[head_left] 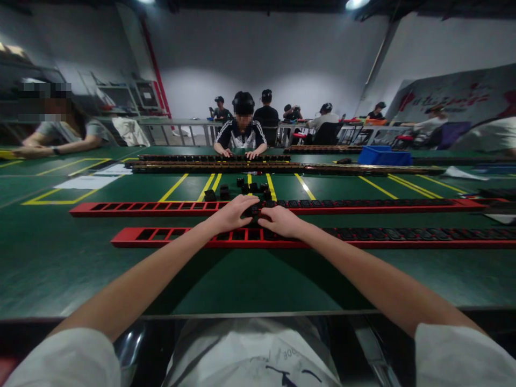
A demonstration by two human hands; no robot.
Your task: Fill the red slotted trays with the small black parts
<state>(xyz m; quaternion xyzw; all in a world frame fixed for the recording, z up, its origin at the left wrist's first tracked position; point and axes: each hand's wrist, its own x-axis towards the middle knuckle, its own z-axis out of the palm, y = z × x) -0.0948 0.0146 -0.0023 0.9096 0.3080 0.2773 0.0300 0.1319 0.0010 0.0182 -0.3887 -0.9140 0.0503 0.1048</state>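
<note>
- The left hand (236, 214) is reaching over the far red rack (86, 210), its fingers curving and its thumb standing apart from them, with a small black part (252, 210) sitting between.
- The right hand (282, 220) is meeting that part from the other side, its fingers bending toward it; whether they are pinching it, I cannot tell.
- The black part is lying between the two hands, above the gap between the racks; its shape is too dark to make out.
- The near red rack (124, 236) is running crosswise under the wrists, parallel to the far one. Both are showing red-barred slots on the left and rows of black pieces (379, 234) on the right.
- Loose black blocks (224, 191) are sitting in a scattered group just beyond the far rack, on the green surface (258, 279) with its yellow lines.
- Farther off, long dark strips (217, 167) are stretching across, with a blue bin (385, 156) standing behind them on the right and white sheets (86, 182) lying on the left.
- A person (243, 126) opposite is resting both hands near the strips; another person (60, 126) is leaning on the surface at the left.
</note>
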